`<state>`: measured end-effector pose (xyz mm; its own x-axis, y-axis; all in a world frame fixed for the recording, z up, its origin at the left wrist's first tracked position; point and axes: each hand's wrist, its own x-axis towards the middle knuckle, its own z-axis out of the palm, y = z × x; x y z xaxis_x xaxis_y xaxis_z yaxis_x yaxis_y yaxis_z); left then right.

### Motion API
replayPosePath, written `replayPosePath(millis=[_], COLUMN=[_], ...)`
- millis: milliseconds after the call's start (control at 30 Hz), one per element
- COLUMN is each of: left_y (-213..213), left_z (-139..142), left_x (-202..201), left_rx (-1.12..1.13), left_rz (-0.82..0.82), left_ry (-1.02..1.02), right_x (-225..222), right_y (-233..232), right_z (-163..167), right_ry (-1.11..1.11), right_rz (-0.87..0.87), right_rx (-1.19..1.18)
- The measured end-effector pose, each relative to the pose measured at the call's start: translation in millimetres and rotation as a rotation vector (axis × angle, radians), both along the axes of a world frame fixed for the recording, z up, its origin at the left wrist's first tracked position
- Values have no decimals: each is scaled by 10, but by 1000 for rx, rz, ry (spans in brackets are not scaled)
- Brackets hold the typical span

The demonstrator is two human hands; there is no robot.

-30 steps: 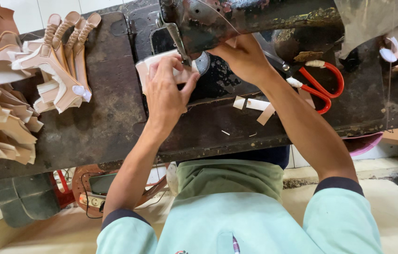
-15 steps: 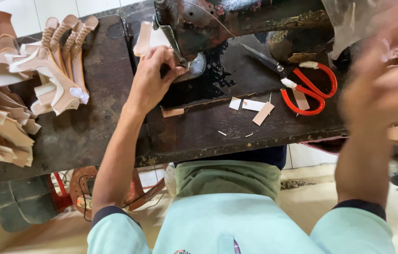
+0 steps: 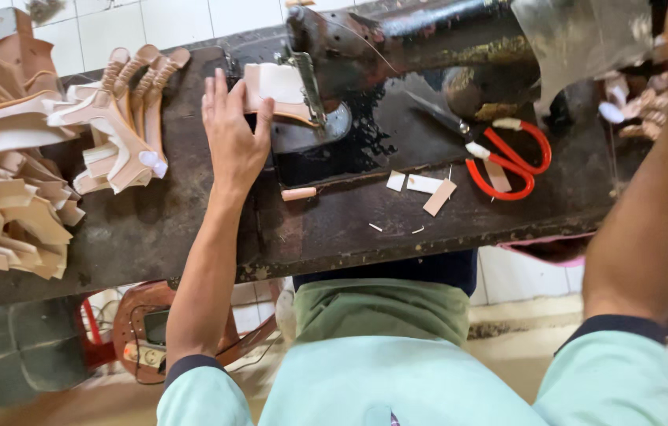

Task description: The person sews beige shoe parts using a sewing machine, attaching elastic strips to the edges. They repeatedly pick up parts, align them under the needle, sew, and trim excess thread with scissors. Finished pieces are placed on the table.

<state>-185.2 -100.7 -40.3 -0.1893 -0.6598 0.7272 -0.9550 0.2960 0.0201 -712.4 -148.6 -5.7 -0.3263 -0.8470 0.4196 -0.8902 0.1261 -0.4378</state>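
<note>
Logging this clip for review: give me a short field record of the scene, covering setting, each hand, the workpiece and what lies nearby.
setting: dark worn sewing table with a black sewing machine
left hand: flat on the table, fingers on the tan leather piece
right hand: out of view, only the raised forearm shows
workpiece: lies under the machine's head
nearby: red-handled scissors, small offcuts, stacks of cut tan pieces

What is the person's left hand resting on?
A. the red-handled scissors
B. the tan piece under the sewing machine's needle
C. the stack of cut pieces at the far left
B: the left hand presses the tan piece beside the needle; the red-handled scissors lie untouched.
</note>
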Motion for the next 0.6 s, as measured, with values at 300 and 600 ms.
replayPosePath(millis=[300, 600], left_y=[-21, 293], left_z=[-151, -113], left_x=[149, 98], left_rx=[414, 327], left_rz=[-310, -165], left_ry=[1176, 1021], right_x=[1489, 3121], right_y=[817, -233], right_z=[422, 215], right_ry=[-213, -670], right_rz=[248, 935], right_rx=[-593, 330])
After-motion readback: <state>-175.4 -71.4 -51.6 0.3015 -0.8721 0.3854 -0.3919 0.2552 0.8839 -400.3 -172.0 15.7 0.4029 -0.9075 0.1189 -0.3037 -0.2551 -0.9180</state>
